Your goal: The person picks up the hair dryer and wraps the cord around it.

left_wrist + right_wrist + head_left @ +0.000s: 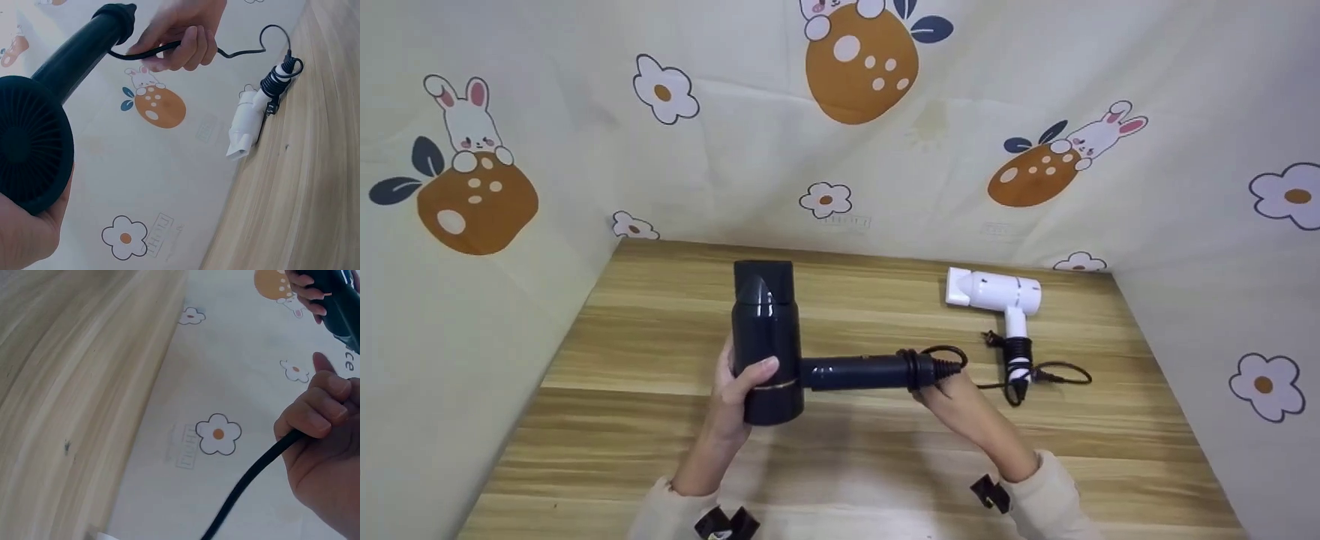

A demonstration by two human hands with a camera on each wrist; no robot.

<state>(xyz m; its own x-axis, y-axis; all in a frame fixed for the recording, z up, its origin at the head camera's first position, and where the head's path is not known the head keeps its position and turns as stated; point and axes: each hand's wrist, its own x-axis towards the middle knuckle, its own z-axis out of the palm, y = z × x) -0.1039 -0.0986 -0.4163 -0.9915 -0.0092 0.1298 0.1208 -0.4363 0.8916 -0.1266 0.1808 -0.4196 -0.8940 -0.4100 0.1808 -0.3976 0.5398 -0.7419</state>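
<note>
A dark navy hair dryer (769, 337) with a flat nozzle is held above the table, its handle (855, 373) pointing right. My left hand (733, 394) grips its barrel, thumb across the front near a thin gold band. Seen from the left wrist, the round ribbed rear grille (28, 146) faces the camera. Loops of black cord (913, 370) circle the handle's end. My right hand (960, 401) is beside that end, and its curled fingers hold the cord (247, 478), plainest in the right wrist view. Part of the right hand hides behind the handle in the head view.
On the wooden table (660, 322), a white hair dryer (997, 291) lies at the back right. Black cord (1018, 351) is wound round its handle, with a loop sticking out to the right. Patterned cloth walls (735, 150) enclose the table at the back and sides.
</note>
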